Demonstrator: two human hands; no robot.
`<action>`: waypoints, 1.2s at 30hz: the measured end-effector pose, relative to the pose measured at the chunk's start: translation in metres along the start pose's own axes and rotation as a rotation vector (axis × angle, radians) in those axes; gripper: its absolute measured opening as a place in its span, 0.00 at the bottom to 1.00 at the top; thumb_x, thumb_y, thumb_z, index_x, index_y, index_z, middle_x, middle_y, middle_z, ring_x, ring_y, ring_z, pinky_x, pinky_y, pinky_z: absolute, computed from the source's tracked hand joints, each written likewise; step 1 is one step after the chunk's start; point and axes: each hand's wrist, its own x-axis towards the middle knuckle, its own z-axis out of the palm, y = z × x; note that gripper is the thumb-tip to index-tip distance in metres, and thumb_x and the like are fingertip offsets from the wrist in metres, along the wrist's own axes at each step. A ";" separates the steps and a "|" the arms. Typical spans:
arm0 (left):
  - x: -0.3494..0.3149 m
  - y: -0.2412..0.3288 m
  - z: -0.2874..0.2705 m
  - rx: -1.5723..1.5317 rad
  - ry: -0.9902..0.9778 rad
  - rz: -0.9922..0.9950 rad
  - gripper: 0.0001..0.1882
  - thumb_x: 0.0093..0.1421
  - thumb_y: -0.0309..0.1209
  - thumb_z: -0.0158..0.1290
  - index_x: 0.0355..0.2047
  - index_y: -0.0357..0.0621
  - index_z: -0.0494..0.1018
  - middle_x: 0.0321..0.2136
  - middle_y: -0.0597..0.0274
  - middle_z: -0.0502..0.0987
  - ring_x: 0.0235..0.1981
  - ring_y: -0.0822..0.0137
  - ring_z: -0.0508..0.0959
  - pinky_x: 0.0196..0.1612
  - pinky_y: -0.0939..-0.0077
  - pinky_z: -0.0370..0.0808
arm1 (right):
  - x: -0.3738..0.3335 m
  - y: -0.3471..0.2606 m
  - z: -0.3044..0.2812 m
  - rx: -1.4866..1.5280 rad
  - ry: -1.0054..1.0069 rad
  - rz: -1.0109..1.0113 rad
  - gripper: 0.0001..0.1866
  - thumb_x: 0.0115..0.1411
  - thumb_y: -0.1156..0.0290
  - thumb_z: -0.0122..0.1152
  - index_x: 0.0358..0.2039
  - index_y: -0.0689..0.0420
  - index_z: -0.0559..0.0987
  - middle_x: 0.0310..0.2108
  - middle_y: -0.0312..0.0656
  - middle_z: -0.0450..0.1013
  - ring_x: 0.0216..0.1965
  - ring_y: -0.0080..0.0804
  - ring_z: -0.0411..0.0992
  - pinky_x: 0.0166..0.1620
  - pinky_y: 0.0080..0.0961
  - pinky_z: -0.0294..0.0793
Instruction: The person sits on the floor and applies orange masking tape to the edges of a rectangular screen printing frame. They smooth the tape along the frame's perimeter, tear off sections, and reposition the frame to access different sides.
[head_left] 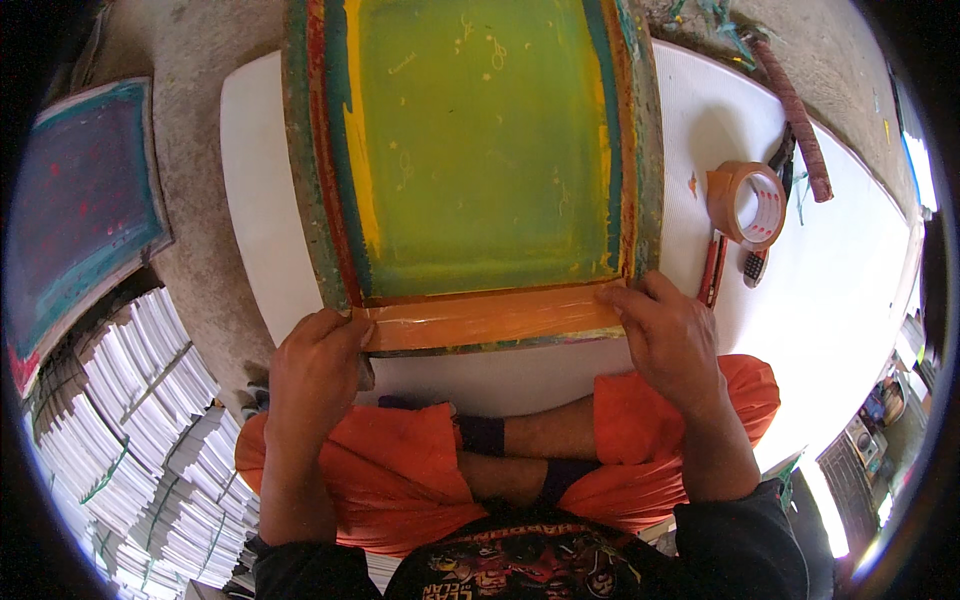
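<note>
A wooden-framed printing screen (480, 150) with green-yellow mesh lies before me, its near edge close to my crossed legs. Along that near edge runs a strip of brown packing tape (490, 316), stretched between my hands. My left hand (318, 365) pinches the strip's left end at the near left corner of the frame. At the near right corner, my right hand (668, 335) pinches the other end between thumb and fingers. Whether the strip's whole length is stuck down, I cannot tell.
On the white board (260, 200) to the right are a roll of brown tape (750, 205), a red cutter knife (712, 270) and a wrapped rod (792, 115). Another screen (85, 200) is at far left, above bundled paper stacks (140, 380).
</note>
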 end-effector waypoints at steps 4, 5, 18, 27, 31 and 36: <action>0.002 -0.001 0.001 0.022 -0.008 0.024 0.11 0.57 0.23 0.55 0.40 0.44 0.82 0.31 0.56 0.77 0.34 0.53 0.80 0.37 0.59 0.78 | 0.000 -0.001 0.001 -0.014 -0.007 0.005 0.12 0.61 0.74 0.58 0.44 0.52 0.85 0.33 0.43 0.73 0.33 0.45 0.77 0.36 0.41 0.74; 0.003 -0.002 0.002 0.031 -0.016 0.026 0.12 0.56 0.23 0.55 0.41 0.44 0.82 0.31 0.57 0.77 0.34 0.53 0.80 0.37 0.59 0.78 | 0.000 -0.002 0.002 -0.019 -0.003 0.008 0.12 0.61 0.74 0.58 0.44 0.51 0.85 0.33 0.43 0.73 0.33 0.45 0.77 0.36 0.41 0.74; 0.005 0.014 0.003 0.158 -0.093 -0.067 0.14 0.54 0.22 0.56 0.41 0.45 0.82 0.30 0.58 0.74 0.34 0.55 0.81 0.36 0.60 0.79 | -0.002 -0.001 0.008 -0.187 0.017 -0.062 0.12 0.61 0.70 0.58 0.44 0.47 0.84 0.33 0.43 0.71 0.25 0.45 0.77 0.30 0.44 0.79; 0.010 0.016 0.000 0.258 -0.189 -0.067 0.16 0.53 0.21 0.57 0.42 0.45 0.82 0.32 0.55 0.76 0.36 0.54 0.82 0.37 0.60 0.80 | -0.006 -0.008 0.015 -0.297 -0.014 -0.025 0.13 0.60 0.69 0.57 0.45 0.49 0.82 0.36 0.43 0.71 0.26 0.45 0.78 0.30 0.43 0.78; 0.014 0.014 -0.003 0.274 -0.240 -0.031 0.17 0.50 0.21 0.59 0.42 0.44 0.82 0.35 0.55 0.77 0.37 0.53 0.83 0.39 0.60 0.81 | -0.006 -0.012 0.015 -0.306 -0.027 -0.001 0.12 0.62 0.68 0.55 0.45 0.50 0.81 0.37 0.44 0.72 0.29 0.46 0.79 0.33 0.45 0.78; 0.019 0.018 -0.008 0.276 -0.319 -0.062 0.17 0.52 0.22 0.56 0.43 0.47 0.82 0.39 0.52 0.79 0.39 0.49 0.83 0.41 0.55 0.81 | -0.004 -0.017 0.012 -0.331 -0.069 0.034 0.12 0.63 0.68 0.55 0.44 0.50 0.81 0.37 0.44 0.72 0.30 0.46 0.80 0.34 0.45 0.78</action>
